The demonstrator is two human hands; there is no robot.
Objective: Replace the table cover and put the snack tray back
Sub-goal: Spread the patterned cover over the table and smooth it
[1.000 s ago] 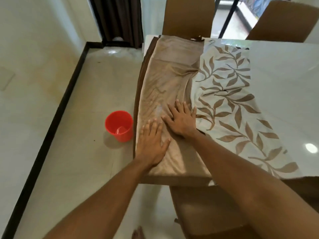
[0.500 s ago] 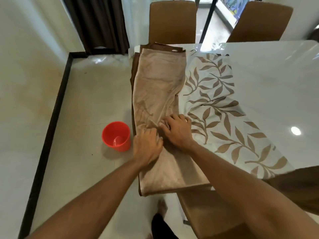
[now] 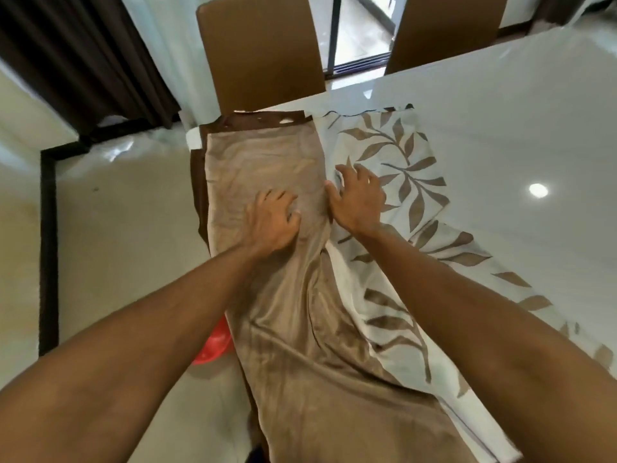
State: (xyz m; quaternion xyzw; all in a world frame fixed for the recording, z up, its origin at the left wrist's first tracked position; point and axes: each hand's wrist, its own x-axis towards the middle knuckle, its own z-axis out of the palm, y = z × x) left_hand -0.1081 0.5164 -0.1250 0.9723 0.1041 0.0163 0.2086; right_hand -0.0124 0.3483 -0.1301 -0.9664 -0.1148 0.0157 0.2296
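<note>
The table cover [image 3: 267,168] lies folded along the left end of the glossy white table [image 3: 517,121]. It has a tan velvety part, a white part with brown leaves [image 3: 404,162], and a dark brown edge underneath. My left hand [image 3: 272,222] rests on the tan part with its fingers curled into the fabric, bunching it. My right hand [image 3: 359,198] lies just right of it at the seam, fingers spread over the leaf pattern. Creases run from both hands toward me. No snack tray is in view.
A red cup [image 3: 208,349] stands on the floor by the table's left side, mostly hidden by my left forearm. Two brown chairs [image 3: 260,51] [image 3: 444,28] stand at the table's far side. A dark curtain [image 3: 83,55] hangs at the back left.
Both hands have moved farther up the cloth, away from me. The right hand has gone from clenched to spread and shifted onto the leaf part. The view has come closer to the table.
</note>
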